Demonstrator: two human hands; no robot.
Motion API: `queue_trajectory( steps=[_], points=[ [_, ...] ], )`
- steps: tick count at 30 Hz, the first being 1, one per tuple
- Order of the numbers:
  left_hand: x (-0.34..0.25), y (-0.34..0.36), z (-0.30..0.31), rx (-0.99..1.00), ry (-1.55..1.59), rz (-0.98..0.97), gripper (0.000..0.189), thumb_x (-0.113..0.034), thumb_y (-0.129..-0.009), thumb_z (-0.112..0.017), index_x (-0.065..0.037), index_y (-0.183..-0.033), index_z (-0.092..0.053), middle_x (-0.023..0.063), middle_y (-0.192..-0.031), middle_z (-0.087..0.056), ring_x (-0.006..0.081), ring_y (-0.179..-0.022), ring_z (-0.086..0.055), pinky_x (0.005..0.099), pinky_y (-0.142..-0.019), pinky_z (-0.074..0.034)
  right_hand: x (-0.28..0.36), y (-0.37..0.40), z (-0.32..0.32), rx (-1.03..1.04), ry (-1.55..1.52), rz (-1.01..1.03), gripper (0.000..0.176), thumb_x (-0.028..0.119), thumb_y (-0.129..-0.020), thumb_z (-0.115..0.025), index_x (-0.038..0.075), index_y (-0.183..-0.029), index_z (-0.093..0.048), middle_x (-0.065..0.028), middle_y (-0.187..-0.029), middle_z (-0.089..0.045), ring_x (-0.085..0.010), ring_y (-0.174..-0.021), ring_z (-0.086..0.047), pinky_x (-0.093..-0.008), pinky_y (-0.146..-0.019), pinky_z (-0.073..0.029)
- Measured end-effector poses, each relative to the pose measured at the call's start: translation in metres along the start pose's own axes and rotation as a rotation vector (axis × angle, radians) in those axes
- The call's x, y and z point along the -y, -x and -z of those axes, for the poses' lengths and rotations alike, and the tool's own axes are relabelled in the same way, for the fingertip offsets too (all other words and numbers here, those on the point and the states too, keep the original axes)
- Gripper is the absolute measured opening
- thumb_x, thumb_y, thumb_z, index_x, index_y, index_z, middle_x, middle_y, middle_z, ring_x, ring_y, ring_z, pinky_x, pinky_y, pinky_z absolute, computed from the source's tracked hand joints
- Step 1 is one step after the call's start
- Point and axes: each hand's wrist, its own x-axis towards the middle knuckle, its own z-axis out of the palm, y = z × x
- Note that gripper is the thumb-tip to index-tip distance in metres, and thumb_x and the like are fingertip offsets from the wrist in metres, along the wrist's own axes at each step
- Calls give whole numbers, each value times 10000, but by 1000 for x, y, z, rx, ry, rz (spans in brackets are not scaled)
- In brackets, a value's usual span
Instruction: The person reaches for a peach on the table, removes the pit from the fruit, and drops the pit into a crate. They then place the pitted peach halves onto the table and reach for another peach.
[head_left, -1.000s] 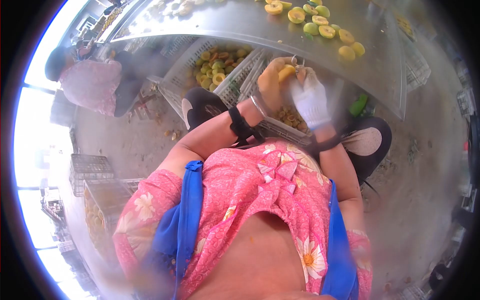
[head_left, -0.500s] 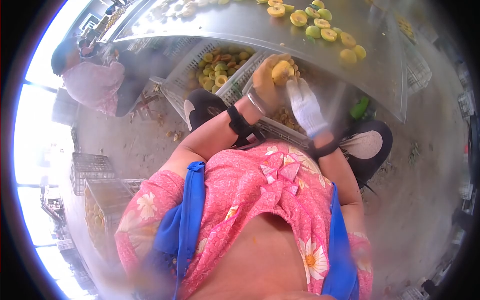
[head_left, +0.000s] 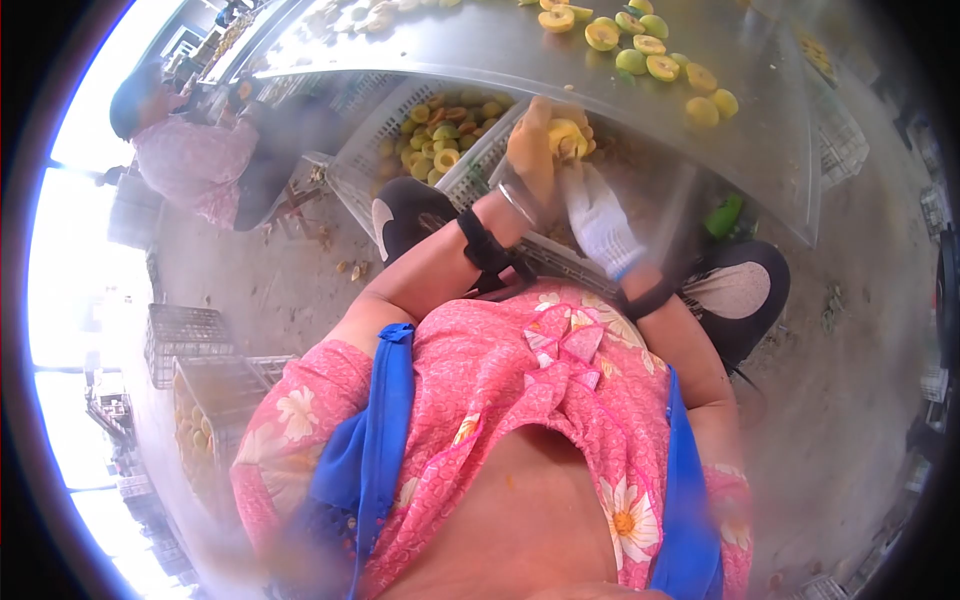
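Observation:
My left hand (head_left: 530, 152), with a bracelet at the wrist, is closed round a yellow stone fruit (head_left: 568, 140) just below the metal table's edge. From the near side, my right hand (head_left: 600, 215) in a white glove reaches up to the same fruit. Its fingertips are pressed together against the fruit, and I cannot make out whether a small tool is between them. Beneath both hands is a crate (head_left: 575, 262) between my knees, its contents mostly hidden. Left of it, another white plastic crate (head_left: 375, 130) holds many cut green-and-yellow fruit halves (head_left: 440, 140).
The metal table (head_left: 480, 45) ahead carries cut fruit (head_left: 660, 68) at its right. A green object (head_left: 724, 215) lies by my right knee. At far left a person in a pink top (head_left: 195, 165) sits working. Crates (head_left: 185, 340) stand on the floor at left.
The fruit has turned or opened slightly in my left hand. My right hand has shifted a little left, its fingers now closer in against the fruit. The person at left has raised a hand.

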Motion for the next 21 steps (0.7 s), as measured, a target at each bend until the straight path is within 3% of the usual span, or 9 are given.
queue_trajectory(
  steps=[4,7,10,13,14,16,17,19,21],
  points=[
    [-2,-1,6,42,5,158,485,-386,-1027,-432,38,-950,-654,161,-902,-679,285,-765,-683,406,-723,-593,-5,7,-1,16,-4,22,480,418,-1028,-467,-17,-1187,-592,-297,-1031,-657,-477,-1039,-601,-476,-856,-490],
    [5,-9,10,148,-237,-163,511,-410,-1022,-428,33,-907,-656,163,-870,-680,291,-737,-682,421,-696,-591,6,10,0,39,-117,-12,466,387,-1032,-483,-37,-1191,-591,-257,-1021,-672,-413,-1000,-634,-427,-860,-492],
    [-8,-5,3,155,-152,71,540,-417,-1027,-412,35,-876,-665,164,-820,-683,276,-706,-677,402,-668,-589,13,11,8,135,-267,-124,447,357,-1039,-492,-47,-1203,-590,-202,-1041,-679,-318,-993,-637,-380,-880,-482],
    [-17,-7,8,302,-153,224,567,-422,-1032,-403,40,-857,-681,163,-791,-689,256,-684,-666,367,-642,-571,20,15,17,232,-335,-228,425,329,-1043,-497,-47,-1217,-590,-168,-1074,-674,-254,-1013,-613,-356,-908,-466],
    [-14,-11,12,325,-235,146,570,-425,-1032,-411,41,-853,-686,162,-789,-692,252,-680,-665,360,-633,-564,28,17,20,229,-331,-243,420,321,-1043,-500,-48,-1222,-590,-166,-1091,-672,-249,-1026,-606,-355,-923,-460],
    [-7,-17,18,371,-399,-11,576,-430,-1032,-425,42,-846,-697,159,-784,-698,244,-674,-661,347,-617,-549,23,18,15,156,-296,-43,395,314,-1045,-502,-34,-1206,-599,-142,-1052,-671,-222,-975,-602,-339,-885,-467],
    [-7,-16,19,361,-404,8,575,-430,-1031,-429,42,-843,-698,160,-783,-697,241,-674,-661,347,-617,-543,3,17,5,84,-264,174,375,314,-1046,-503,-19,-1184,-608,-121,-996,-671,-202,-911,-606,-326,-831,-480],
    [-12,-9,14,343,-414,41,574,-430,-1030,-436,41,-836,-701,161,-781,-697,237,-675,-659,346,-616,-531,13,17,11,123,-339,127,341,330,-1049,-502,20,-1131,-620,-70,-875,-644,-155,-772,-586,-292,-702,-471],
    [-14,-13,18,469,-409,89,573,-429,-1030,-438,45,-842,-701,161,-779,-696,236,-675,-660,346,-621,-533,29,21,27,349,-544,-419,318,359,-1051,-499,67,-1070,-623,-10,-746,-591,-103,-622,-541,-253,-551,-428]
  ],
)
